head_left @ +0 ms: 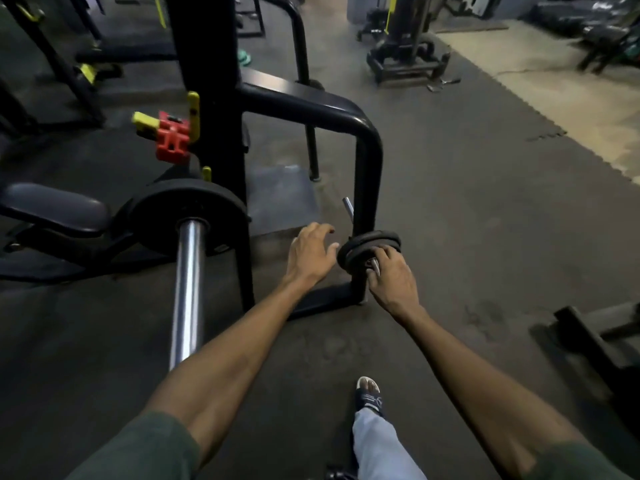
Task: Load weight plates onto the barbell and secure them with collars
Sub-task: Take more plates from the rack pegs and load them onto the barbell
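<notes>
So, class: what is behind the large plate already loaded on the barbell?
Behind the large plate on the barbell rise the black rack upright and a red clip. The plate covers the bar's inner length and its rest on the rack, so those cannot be seen.

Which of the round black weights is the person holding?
The small plates low on the rack peg, by the right hand, whose fingers curl round their edge. The big plate is already on the shiny bar, and no hand touches it.

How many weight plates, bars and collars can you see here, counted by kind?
Large plates on the barbell: 1
Small plates on the storage peg: 2
Barbell: 1
Red collar: 1
Total: 5
</notes>
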